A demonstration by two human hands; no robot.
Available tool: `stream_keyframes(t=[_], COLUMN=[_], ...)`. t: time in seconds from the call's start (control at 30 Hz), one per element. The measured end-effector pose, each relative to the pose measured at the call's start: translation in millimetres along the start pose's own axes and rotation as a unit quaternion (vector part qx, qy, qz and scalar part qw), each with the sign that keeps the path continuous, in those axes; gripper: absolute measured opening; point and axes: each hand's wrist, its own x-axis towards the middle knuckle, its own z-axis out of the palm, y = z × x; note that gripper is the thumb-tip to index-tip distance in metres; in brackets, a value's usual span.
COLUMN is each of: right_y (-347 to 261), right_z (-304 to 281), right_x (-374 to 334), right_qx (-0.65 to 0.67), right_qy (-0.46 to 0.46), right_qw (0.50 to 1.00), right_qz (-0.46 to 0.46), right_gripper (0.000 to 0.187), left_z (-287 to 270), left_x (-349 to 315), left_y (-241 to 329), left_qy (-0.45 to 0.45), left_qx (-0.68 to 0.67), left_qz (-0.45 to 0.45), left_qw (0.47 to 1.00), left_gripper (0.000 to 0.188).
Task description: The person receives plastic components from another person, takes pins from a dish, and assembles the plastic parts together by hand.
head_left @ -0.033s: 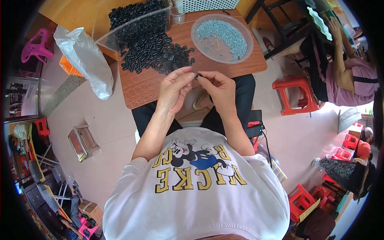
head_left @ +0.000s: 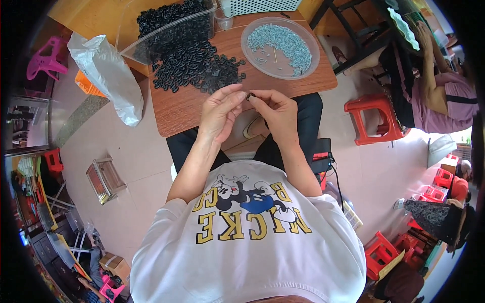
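Observation:
My left hand [head_left: 220, 108] and my right hand [head_left: 277, 112] meet over the near edge of a brown wooden table [head_left: 187, 113]. Both pinch one small black part [head_left: 249, 95] between their fingertips. Just beyond them a heap of the same black parts [head_left: 199, 65] is spread on the table. It spills from a clear plastic bin [head_left: 164, 28] at the back left. A round clear tray [head_left: 308, 63] of small pale blue pieces sits at the back right.
A white plastic bag [head_left: 108, 76] hangs off the table's left side. A small clear cup [head_left: 224, 19] and a white basket [head_left: 257, 6] stand at the back. A red stool [head_left: 371, 118] is to the right, and another person [head_left: 439, 96] sits beyond it.

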Motion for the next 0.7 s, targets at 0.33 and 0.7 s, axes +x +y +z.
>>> stream_keyframes(t=[0.33,0.7], right_y=[-4,-2], right_z=[-3,-3], right_x=[-8,-14], right_qx=[-0.005,-0.024], right_qy=[0.018,0.019], right_qw=[1.0,0.999], right_qz=[0.008,-0.009], right_gripper=[0.016,0.014], left_z=[1,5], left_x=[-4,-11], left_y=[-5,-9], left_qy=[0.004,0.007], left_qx=[-0.013,0.037], left_qz=[-0.005,0.02], left_qw=[1.0,0.999], left_gripper=[0.022,0.023])
